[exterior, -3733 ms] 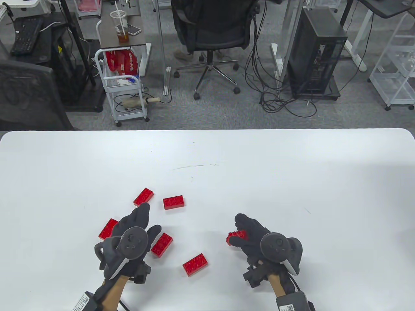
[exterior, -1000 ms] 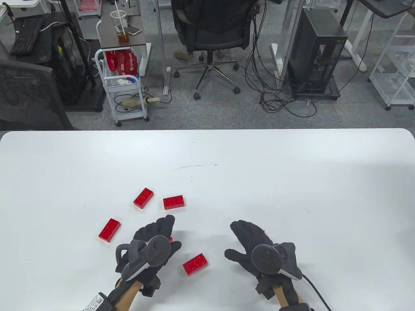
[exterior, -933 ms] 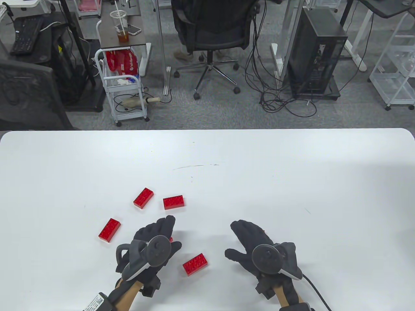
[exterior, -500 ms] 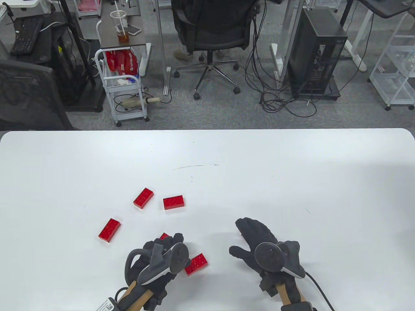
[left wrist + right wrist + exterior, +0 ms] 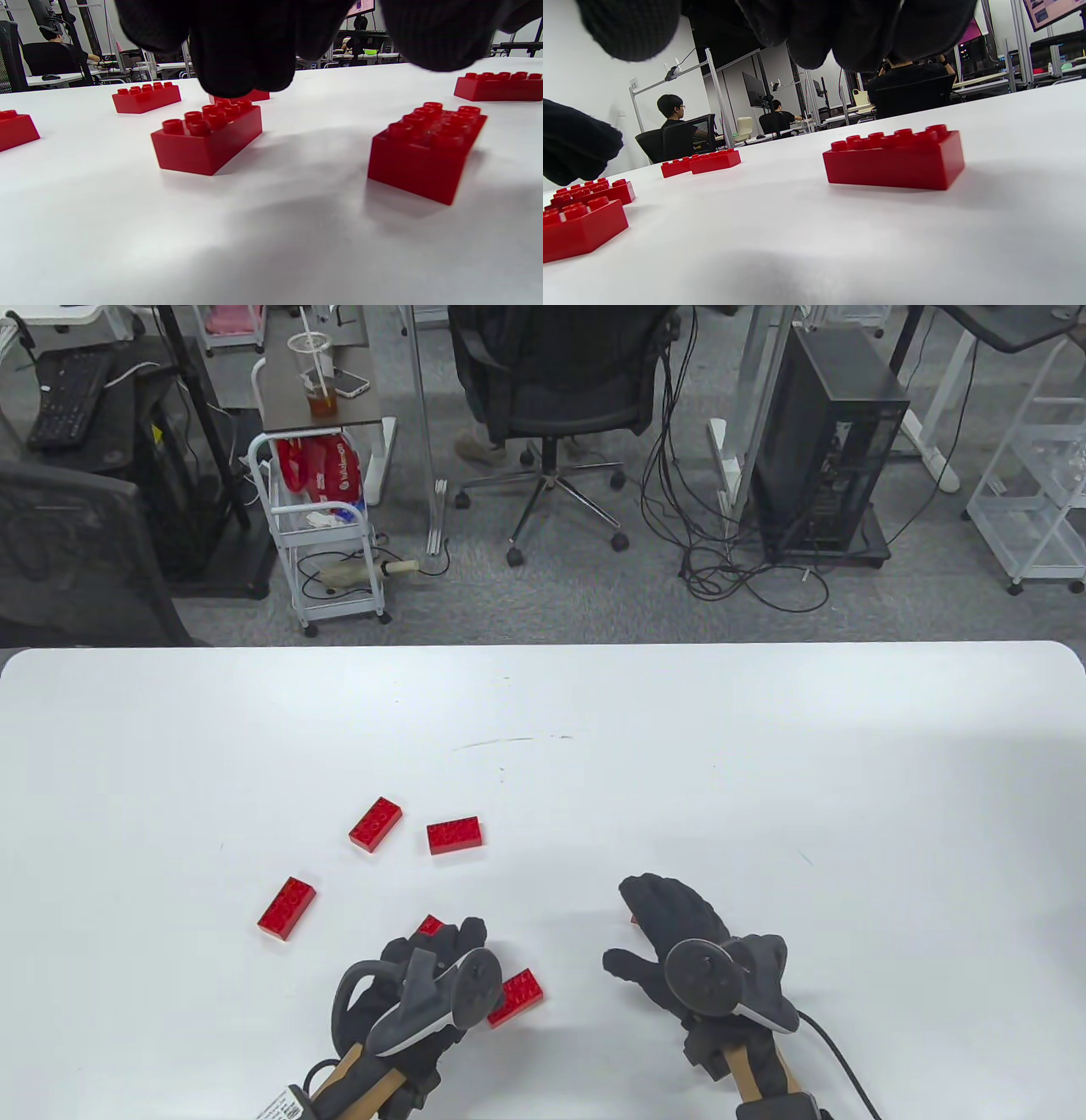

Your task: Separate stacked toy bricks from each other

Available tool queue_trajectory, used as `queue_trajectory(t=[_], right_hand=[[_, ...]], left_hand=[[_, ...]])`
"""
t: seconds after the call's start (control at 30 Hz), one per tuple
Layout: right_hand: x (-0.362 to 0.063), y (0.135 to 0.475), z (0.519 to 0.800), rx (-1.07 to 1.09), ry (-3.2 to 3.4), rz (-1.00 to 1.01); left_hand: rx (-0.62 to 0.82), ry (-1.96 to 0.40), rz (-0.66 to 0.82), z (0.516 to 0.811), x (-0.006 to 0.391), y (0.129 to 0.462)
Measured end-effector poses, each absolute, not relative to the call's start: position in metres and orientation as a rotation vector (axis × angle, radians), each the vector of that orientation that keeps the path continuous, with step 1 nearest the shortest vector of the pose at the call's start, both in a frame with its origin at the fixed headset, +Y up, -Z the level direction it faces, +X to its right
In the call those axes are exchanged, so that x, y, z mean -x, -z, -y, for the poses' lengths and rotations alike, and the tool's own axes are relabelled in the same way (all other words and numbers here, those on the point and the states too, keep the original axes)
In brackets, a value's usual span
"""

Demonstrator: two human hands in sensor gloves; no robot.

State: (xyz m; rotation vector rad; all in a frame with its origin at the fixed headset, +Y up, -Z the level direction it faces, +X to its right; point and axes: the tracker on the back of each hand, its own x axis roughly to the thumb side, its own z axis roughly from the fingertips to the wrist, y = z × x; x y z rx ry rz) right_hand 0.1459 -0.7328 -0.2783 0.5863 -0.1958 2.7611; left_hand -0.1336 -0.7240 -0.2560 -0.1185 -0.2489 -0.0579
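a: where are you in the job?

b: judging by how things lie, the pulling-apart looks finished. every red brick i can see sits alone, studs up, on the white counter (image 5: 543, 704). my left hand (image 5: 424, 984) hovers low with nothing in it, fingers loosely curled over the brick below my fingers (image 5: 208, 137), not gripping it. another brick beside it (image 5: 426, 148) sits just to the right, apart from the first.

a: and the right?

b: my right hand (image 5: 679, 937) is spread flat and wide, palm down, holding nothing. the single brick under it (image 5: 895, 159) lies free on the counter; from above only a red sliver shows by my fingers.

a: any stacks left?

b: none that i can make out. three more sit farther out: the far-left brick (image 5: 287, 908), the angled brick (image 5: 375, 822) and the brick next to it (image 5: 455, 835), all one layer high and apart from each other. in the right wrist view two distant ones overlap, but from above they are separate.

a: so what next?

b: i'd judge a quick check that nothing is still joined, then lift both hands straight up and back without nudging the loose pieces near my fingers.
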Motion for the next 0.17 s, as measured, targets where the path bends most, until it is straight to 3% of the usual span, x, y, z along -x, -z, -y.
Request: queue_trajectory(t=[0.17], right_hand=[[-0.1466,0.2769,0.7322,-0.593,-2.74,0.187]], left_hand=[[0.13,0.022,0.234,0.7243,0.138,0.259]])
